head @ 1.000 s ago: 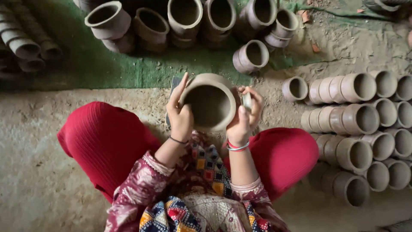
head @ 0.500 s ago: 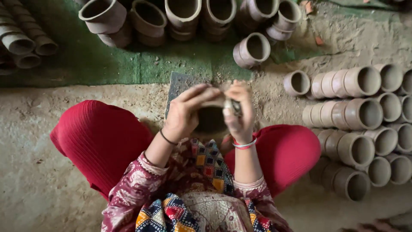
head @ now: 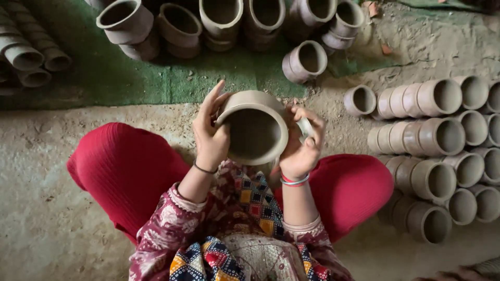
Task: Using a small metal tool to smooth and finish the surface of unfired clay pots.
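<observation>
Both grips clamped on clay pot (head: 255, 130), L hand (head: 210, 136) & R hand (head: 302, 148) either side.

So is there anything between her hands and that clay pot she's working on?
No, nothing visible. The left hand grips the rim of the unfired grey-brown clay pot directly, and the right hand touches its other side, holding a small pale tool by the pot wall. Other pots lie apart on the ground.

I count 1 clay pot (head: 255, 130) held up, 2 hands on it: left hand (head: 211, 138), right hand (head: 302, 151). 1 lone pot (head: 304, 61) on the green mat (head: 130, 78). Stacked pots right (head: 437, 140): too overlapped to count.
</observation>
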